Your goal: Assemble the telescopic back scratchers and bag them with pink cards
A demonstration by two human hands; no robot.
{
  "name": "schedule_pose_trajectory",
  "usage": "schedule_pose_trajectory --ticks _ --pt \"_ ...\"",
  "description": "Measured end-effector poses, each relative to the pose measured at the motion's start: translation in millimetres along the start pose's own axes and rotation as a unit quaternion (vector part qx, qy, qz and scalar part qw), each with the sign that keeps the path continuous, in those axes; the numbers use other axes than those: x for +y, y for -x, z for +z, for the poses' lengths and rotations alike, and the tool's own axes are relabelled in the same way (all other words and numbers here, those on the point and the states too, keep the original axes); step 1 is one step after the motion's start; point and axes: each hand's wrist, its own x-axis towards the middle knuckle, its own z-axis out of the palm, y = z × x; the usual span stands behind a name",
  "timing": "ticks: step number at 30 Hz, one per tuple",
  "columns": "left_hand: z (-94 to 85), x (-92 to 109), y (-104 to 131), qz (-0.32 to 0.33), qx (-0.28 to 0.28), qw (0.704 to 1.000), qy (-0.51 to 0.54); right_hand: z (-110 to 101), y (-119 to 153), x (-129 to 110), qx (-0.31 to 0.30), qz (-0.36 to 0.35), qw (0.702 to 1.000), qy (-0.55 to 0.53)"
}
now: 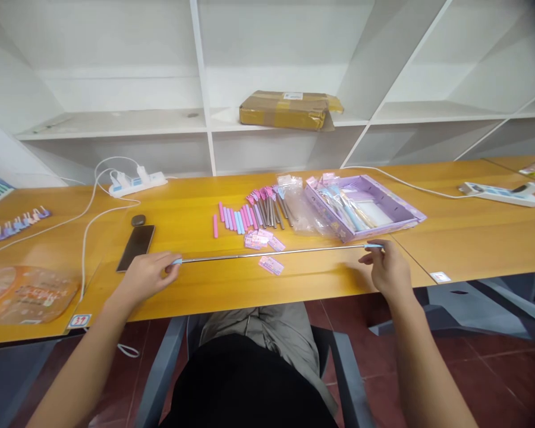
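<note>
A long thin metal rod with light blue ends stretches level between my hands above the table. My left hand pinches its left end, and my right hand pinches its right end. Behind the rod lie pink, purple and blue tubes in a row. Beside them is a bunch of metal sticks with pink and blue hand-shaped tops. Small pink cards lie near the rod's middle, one of them in front of it.
A purple tray holds wrapped items, with clear plastic bags beside it. A phone, a black mouse-like object, power strips with white cables and an orange bag are on the table. A taped carton sits on the shelf.
</note>
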Motion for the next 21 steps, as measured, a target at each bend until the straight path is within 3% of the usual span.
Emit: schedule_pose_trajectory --ticks 2,4,8,11,14,18,21 --pt "3.0 16 -15 0.003 0.003 1.000 0.011 11 -5 -20 0.002 -0.023 1.000 -0.008" --pt "11.6 44 -36 0.002 0.004 1.000 0.019 31 -1 -55 -0.015 -0.065 0.998 -0.012" --pt "38.9 109 -79 -0.011 0.044 0.999 0.029 86 35 -150 -0.058 -0.169 0.984 -0.026" --pt "50.7 133 -96 -0.012 0.063 0.997 0.036 111 61 -196 -0.073 -0.193 0.979 -0.008" --pt "51.1 132 -95 -0.002 0.050 0.998 0.037 113 72 -208 -0.106 -0.198 0.973 0.047" --pt "47.6 127 -87 -0.009 0.050 0.998 0.033 105 79 -206 -0.165 -0.157 0.966 0.125" --pt "46.1 130 -84 -0.007 0.039 0.998 0.042 101 84 -208 -0.196 -0.164 0.956 0.145"
